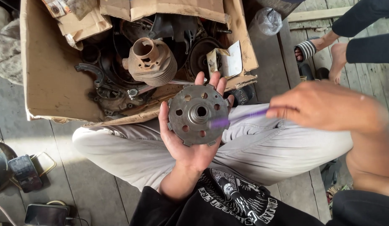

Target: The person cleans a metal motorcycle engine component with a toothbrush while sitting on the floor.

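My left hand (pixel 187 150) lies palm up over my lap and holds a round grey metal disc (pixel 197 114) with several holes, notched edges and a raised hub in the middle. My right hand (pixel 324 104) comes in from the right, gripping a purple brush (pixel 238 118) whose blurred bristle end touches the disc's right side.
An open cardboard box (pixel 48 75) ahead holds rusty engine parts, among them a finned cylinder (pixel 151 62) and dark rings. Another person's feet (pixel 324 52) and sandal are at the upper right. A phone (pixel 46 214) with cable and a dark object lie on the wooden floor at left.
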